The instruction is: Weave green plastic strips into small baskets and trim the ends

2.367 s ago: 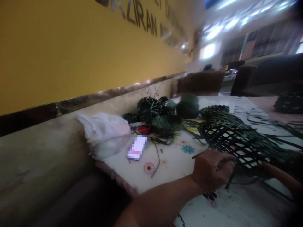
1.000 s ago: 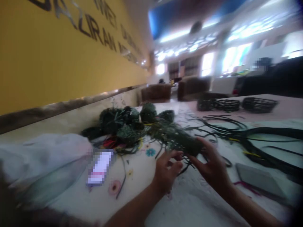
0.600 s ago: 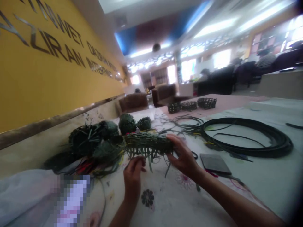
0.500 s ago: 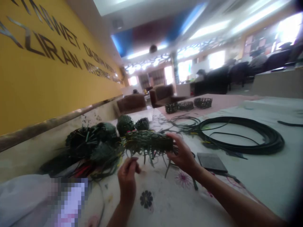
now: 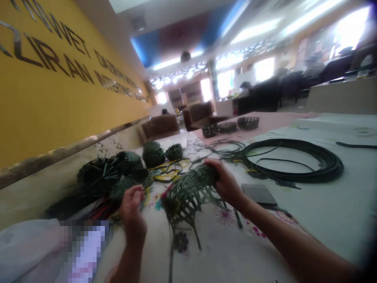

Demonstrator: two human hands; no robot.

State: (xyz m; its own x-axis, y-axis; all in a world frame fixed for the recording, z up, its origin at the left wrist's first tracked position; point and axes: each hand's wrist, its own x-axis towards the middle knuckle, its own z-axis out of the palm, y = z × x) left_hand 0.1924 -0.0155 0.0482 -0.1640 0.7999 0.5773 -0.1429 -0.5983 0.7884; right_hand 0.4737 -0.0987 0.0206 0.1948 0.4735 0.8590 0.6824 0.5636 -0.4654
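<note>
A half-woven dark green basket (image 5: pixel 193 186) is tilted above the table, with loose strip ends hanging from its lower edge. My right hand (image 5: pixel 225 181) grips its right end, thumb on top and fingers hidden behind the weave. To the left of the basket and apart from it, my left hand (image 5: pixel 134 208) is raised with its fingers curled together. Whether a thin strip lies between those fingertips cannot be made out. One long strip (image 5: pixel 171 251) dangles from the basket's left side towards the near part of the patterned tablecloth.
Several woven green pieces (image 5: pixel 101 175) are heaped on the left by the wall. A large coil of dark cord (image 5: pixel 332 173) lies at the right, near a grey flat block (image 5: pixel 259 194). Small woven baskets (image 5: pixel 248 123) stand farther back. Someone's light sleeve (image 5: pixel 29 243) is at lower left.
My left hand has moved left and slightly up, away from the basket's underside. The basket has tipped, its left end now lower and its loose strips nearer to me.
</note>
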